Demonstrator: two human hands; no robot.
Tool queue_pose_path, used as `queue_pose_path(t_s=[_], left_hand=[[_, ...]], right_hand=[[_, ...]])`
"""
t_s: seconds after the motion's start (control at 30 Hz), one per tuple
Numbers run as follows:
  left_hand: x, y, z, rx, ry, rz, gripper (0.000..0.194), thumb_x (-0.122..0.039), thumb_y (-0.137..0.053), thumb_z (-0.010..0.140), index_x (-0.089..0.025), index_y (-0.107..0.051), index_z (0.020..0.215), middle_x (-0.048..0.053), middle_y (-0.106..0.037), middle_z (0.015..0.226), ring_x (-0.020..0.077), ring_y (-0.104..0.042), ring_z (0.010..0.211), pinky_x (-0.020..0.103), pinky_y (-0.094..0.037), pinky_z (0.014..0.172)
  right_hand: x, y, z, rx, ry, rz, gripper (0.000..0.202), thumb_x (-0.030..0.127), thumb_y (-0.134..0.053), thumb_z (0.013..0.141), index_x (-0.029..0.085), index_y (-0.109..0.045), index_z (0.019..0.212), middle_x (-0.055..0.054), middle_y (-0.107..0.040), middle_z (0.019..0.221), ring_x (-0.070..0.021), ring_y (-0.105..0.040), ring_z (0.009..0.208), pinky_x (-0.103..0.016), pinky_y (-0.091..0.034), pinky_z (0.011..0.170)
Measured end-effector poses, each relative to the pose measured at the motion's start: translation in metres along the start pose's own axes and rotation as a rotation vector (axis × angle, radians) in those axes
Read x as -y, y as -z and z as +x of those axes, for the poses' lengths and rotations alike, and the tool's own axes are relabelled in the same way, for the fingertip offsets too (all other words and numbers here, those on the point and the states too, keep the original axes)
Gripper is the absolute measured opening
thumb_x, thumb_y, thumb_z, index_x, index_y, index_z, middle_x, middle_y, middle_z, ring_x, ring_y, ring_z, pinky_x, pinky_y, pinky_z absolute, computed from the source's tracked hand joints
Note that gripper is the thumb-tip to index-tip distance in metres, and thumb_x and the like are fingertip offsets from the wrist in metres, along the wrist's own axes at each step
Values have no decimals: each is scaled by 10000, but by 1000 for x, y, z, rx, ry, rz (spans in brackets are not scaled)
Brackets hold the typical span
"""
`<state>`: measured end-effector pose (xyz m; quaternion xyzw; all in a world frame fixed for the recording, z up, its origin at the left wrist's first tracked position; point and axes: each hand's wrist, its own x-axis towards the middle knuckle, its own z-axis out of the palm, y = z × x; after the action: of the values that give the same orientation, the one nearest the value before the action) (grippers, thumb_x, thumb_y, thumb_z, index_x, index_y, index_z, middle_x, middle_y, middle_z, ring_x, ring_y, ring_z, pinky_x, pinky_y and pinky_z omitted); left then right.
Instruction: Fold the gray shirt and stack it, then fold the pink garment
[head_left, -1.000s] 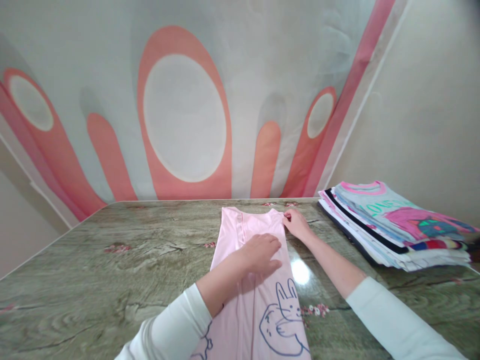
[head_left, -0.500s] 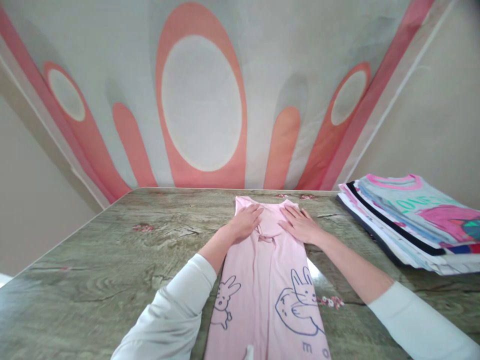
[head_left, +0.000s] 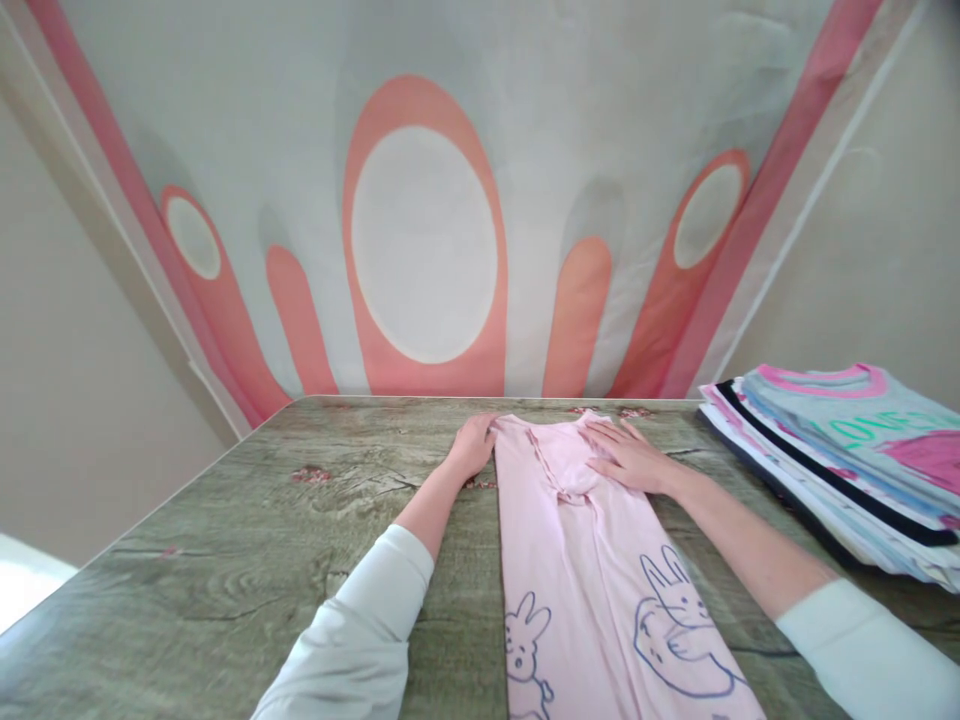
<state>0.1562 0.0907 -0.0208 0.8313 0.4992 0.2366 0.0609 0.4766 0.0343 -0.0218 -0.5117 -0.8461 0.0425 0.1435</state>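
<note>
A pink shirt with line-drawn rabbits lies lengthwise on the table, its sides turned in toward the middle and its lower end beyond the bottom of the view. At its far left corner, my left hand has its fingers closed on the fabric edge. My right hand rests flat on the far right part, fingers stretched out over the cloth near the neckline. Loose creases run down the shirt's centre below the neck opening.
On the right of the wood-patterned table sits a stack of folded clothes, a grey shirt with pink collar on top. Behind the far edge stands a wall covering with pink and white shapes.
My left hand has moved from lying flat on the shirt to its far left corner. The shirt's left side now looks straighter. My right hand stays on the cloth. The view has shifted slightly.
</note>
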Motion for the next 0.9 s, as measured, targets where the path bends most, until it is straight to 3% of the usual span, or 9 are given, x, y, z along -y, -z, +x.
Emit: queue_pose_path(t_s=[0.1, 0.23, 0.33, 0.43, 0.6, 0.73, 0.83, 0.9], left_hand=[[5, 1, 10, -15, 50, -4, 317, -174, -418, 859, -168, -543, 1150, 69, -568, 1197, 186, -481, 1126, 330, -339, 993], [10, 5, 17, -12, 108, 15, 224, -255, -492, 849, -204, -617, 1027, 51, -619, 1093, 206, -523, 1048, 352, -388, 927], [11, 6, 20, -1, 129, 49, 189, -294, -513, 843, -217, -640, 960, 41, -623, 1056, 204, -525, 1027, 349, -397, 901], [11, 5, 25, 19, 141, 92, 189, -306, -501, 850, -218, -648, 931, 46, -612, 1047, 209, -521, 1020, 349, -398, 885], [10, 9, 39, 74, 120, 158, 169, -294, -519, 835, -207, -664, 848, 63, -597, 1020, 231, -504, 1015, 358, -392, 876], [-5, 18, 44, 96, 76, 207, 116, -217, -533, 813, -188, -645, 821, 82, -576, 1007, 247, -469, 1053, 380, -355, 920], [-27, 21, 36, 70, 21, 231, 214, -106, -434, 831, -174, -599, 947, 101, -535, 1065, 242, -450, 1080, 391, -330, 943], [-42, 19, 24, 65, -29, 229, 260, -77, -384, 836, -173, -569, 992, 102, -519, 1086, 228, -464, 1060, 377, -345, 931]], right_hand=[[25, 11, 6, -76, 34, 28, 602, 416, -519, 790, 211, -394, 1342, -96, -345, 1418, -264, -276, 1311, -495, -142, 1077], [93, 17, 8, -41, 266, 188, 476, 371, -525, 804, 191, -519, 1243, -113, -478, 1320, -255, -402, 1228, -447, -274, 1039], [150, 12, -6, 78, 420, 269, 583, 462, -497, 822, 180, -425, 1327, -122, -406, 1377, -263, -332, 1277, -455, -219, 1066], [184, 7, -24, 227, 469, 305, 662, 548, -428, 834, 207, -314, 1389, -103, -250, 1459, -273, -199, 1338, -476, -138, 1087], [192, 5, -36, 297, 495, 338, 666, 549, -398, 845, 222, -259, 1408, -99, -226, 1465, -277, -136, 1354, -507, -61, 1087], [192, 6, -38, 298, 545, 343, 675, 546, -405, 840, 237, -232, 1416, -91, -250, 1458, -282, -156, 1349, -517, -49, 1082], [193, 8, -36, 247, 555, 351, 691, 539, -464, 811, 212, -295, 1396, -104, -298, 1441, -278, -234, 1323, -481, -121, 1082], [186, 9, -30, 130, 489, 378, 599, 482, -505, 806, 189, -415, 1320, -119, -416, 1365, -261, -369, 1241, -428, -249, 1042]])
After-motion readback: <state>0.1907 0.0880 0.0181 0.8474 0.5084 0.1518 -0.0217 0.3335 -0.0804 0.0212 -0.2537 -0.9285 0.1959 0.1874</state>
